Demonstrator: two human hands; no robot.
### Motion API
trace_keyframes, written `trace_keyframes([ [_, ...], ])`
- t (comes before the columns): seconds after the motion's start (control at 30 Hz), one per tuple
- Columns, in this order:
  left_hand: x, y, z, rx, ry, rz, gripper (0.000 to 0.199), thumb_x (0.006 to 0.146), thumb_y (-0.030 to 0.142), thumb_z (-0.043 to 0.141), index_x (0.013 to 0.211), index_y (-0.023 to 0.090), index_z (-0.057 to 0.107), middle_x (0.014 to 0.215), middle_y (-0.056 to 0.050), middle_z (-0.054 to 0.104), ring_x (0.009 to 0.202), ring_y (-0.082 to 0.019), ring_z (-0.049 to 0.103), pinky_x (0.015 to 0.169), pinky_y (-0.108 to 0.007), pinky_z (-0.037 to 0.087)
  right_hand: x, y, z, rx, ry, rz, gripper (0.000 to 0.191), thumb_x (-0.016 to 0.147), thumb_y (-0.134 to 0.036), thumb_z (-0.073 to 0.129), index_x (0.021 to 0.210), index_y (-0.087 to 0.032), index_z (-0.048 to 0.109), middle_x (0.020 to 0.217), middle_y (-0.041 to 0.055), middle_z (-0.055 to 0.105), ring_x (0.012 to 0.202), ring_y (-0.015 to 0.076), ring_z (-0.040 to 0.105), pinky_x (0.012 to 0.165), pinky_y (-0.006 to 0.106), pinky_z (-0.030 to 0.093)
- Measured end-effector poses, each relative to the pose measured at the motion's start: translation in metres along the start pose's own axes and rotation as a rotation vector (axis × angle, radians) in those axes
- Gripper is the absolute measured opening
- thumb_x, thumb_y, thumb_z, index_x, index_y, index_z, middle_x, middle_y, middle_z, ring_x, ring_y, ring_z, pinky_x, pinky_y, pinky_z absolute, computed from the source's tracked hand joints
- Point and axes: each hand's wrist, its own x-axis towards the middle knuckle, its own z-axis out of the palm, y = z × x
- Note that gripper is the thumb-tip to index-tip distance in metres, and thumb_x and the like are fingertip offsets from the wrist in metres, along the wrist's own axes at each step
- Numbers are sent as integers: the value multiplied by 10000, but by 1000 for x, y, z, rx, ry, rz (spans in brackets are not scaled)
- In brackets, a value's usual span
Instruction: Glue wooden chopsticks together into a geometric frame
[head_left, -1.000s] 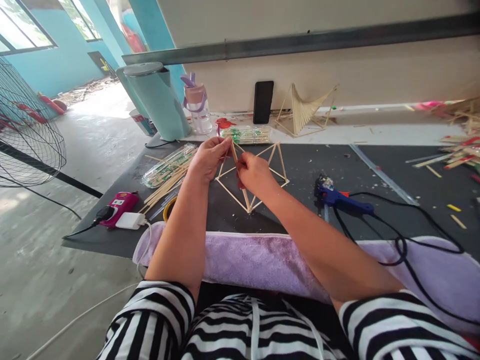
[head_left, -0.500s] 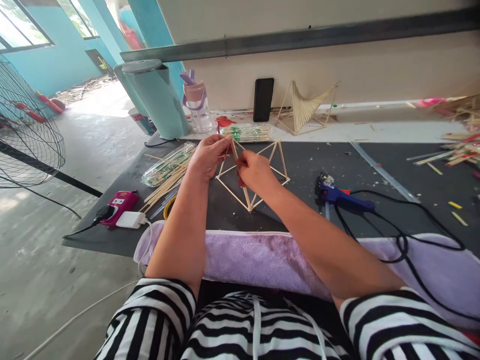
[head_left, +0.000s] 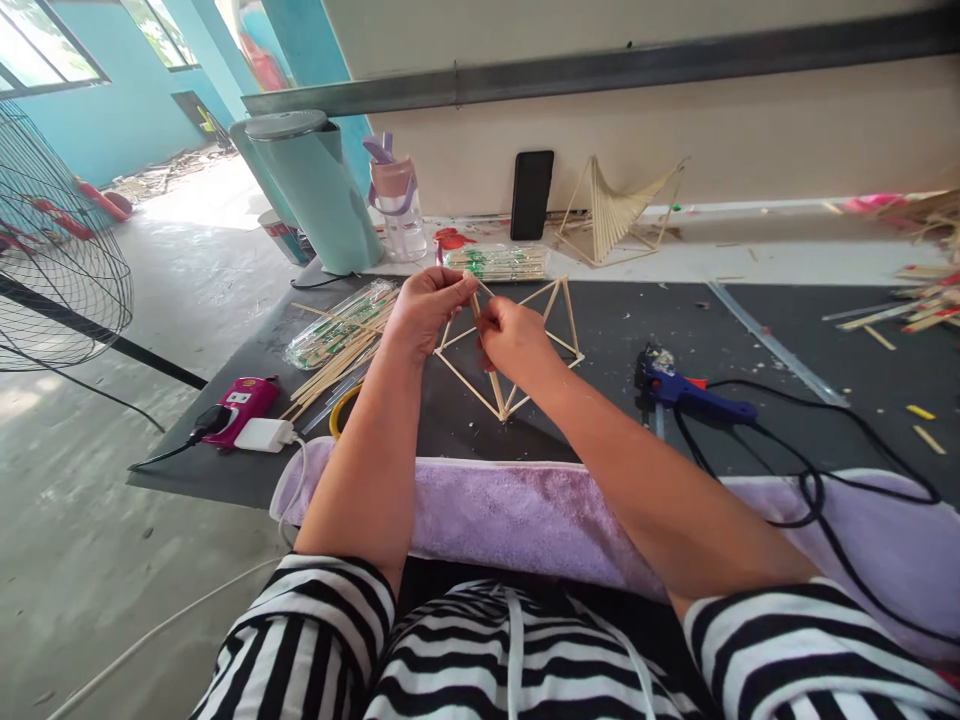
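Note:
A frame of thin wooden sticks (head_left: 471, 386) stands on the dark table mat, its lower outline four-sided with sticks rising to peaks. My left hand (head_left: 431, 305) pinches the frame's upper left corner between thumb and fingers. Just right of it, my right hand (head_left: 511, 335) is closed on a slanting stick of the same frame; its fingertips are partly hidden. A blue glue gun (head_left: 697, 398) lies to the right. At the back, a finished-looking stick model (head_left: 619, 215) with a curved, ribbed surface stands beside an upright black phone (head_left: 532, 195).
Loose sticks (head_left: 330, 375) and a bagged bundle (head_left: 337, 330) lie left, near a pink power adapter (head_left: 244, 408). Behind are a teal kettle (head_left: 319, 195) and a bottle (head_left: 397, 210). A purple towel (head_left: 502, 510) lines the front edge; a black cable (head_left: 840, 410) loops right.
The whole view has shifted slightly. Both hands keep their holds on the stick frame, with only slight finger movement.

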Motion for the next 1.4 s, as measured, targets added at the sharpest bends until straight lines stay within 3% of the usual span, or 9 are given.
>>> trace_keyframes([
  [0.17,0,-1,0,13,6,19,192,724,247,793,716,153,625,633,22,600,544,-64,536,558,-204,427,1,1,0,-14,4,-15,126,850,-166,483,753,-214,549,587,1,639,450,152,609,536,295,544],
  [0.7,2,-7,0,22,1,42,170,743,262,780,736,169,638,658,16,623,579,-73,555,586,-199,439,1,3,2,45,21,3,145,831,-183,509,690,-220,497,557,-11,603,379,128,563,396,252,482],
  [0.93,6,-19,-13,-87,50,62,243,881,452,622,932,228,699,846,-7,707,775,-110,659,672,-208,461,-3,-7,-1,60,0,86,161,817,-147,519,674,-218,502,483,-29,559,370,138,577,379,233,470],
  [1.17,8,-35,-15,-100,169,94,178,920,265,557,897,194,719,812,-13,712,776,-108,643,737,-211,469,-9,-18,-2,73,7,171,169,823,-148,523,669,-216,505,548,-13,624,375,137,583,374,234,479],
  [1.4,7,-40,-8,-238,93,188,166,893,153,561,826,169,713,770,0,701,793,-109,649,844,-236,487,-9,-16,-1,70,28,181,128,821,-205,562,694,-205,545,539,-28,617,383,137,597,378,236,515],
])
